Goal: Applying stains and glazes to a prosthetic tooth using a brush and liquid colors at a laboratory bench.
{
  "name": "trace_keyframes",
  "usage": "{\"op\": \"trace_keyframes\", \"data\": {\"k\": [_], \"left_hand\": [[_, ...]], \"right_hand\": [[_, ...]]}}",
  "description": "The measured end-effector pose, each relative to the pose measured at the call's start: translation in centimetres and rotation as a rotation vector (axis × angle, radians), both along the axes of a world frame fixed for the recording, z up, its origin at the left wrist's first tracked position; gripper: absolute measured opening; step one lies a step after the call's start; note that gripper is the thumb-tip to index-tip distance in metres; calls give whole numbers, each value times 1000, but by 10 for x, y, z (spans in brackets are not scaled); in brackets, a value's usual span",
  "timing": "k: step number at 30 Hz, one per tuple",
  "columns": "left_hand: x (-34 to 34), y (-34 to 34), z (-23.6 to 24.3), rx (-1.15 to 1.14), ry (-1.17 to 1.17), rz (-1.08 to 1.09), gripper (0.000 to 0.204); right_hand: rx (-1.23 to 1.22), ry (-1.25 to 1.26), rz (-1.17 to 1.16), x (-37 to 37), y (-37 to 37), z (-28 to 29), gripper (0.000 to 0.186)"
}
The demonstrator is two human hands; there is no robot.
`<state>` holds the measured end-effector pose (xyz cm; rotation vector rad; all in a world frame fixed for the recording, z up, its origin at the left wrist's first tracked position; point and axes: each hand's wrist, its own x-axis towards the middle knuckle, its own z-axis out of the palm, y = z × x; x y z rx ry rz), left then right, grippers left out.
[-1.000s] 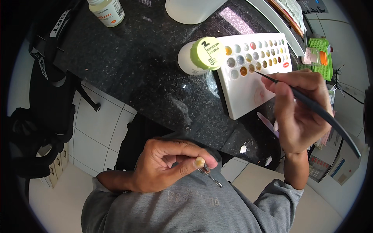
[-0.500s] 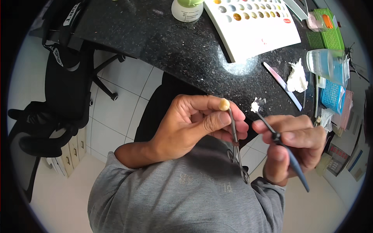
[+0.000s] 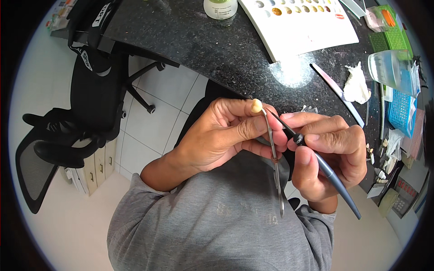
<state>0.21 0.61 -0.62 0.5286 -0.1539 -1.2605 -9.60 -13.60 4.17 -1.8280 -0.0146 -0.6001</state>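
Note:
A small pale-yellow tooth crown (image 3: 257, 105) sits at the tip of slim metal locking forceps (image 3: 275, 169), whose handles hang down in front of my grey shirt. My left hand (image 3: 226, 135) closes around the forceps, thumb and fingers near the tip beside the crown. In my right hand (image 3: 337, 151) is a fine brush (image 3: 332, 176) with a blue-grey handle and a dark, thin pointed end, held like a pen. Its point lies just right of the crown, close to the forceps' tip; whether it touches cannot be made out.
On the black speckled table (image 3: 181, 43) lie a white palette (image 3: 312, 38) with coloured wells, a jar (image 3: 220, 9), a pink-and-blue flat stick (image 3: 337, 92) and crumpled tissue (image 3: 357, 86). A water container (image 3: 386, 67) and blue basket (image 3: 401, 113) stand right. An office chair (image 3: 97, 86) is left.
My right hand has moved left, bringing the brush's point from a white clump over to the crown. That clump is out of sight now. The forceps hang straighter, and the whole view has shifted slightly.

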Motion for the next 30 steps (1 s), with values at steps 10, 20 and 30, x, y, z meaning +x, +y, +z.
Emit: {"op": "trace_keyframes", "data": {"k": [10,20,30], "left_hand": [[1,0,-4,-26,-36,-19,19],[1,0,2,40,-53,3,20],[-1,0,3,52,-31,14,20]], "right_hand": [[-7,-16,23,3,-2,-1,16],[-35,0,62,2,-7,-1,16],[-37,-18,51,2,-7,-2,16]]}}
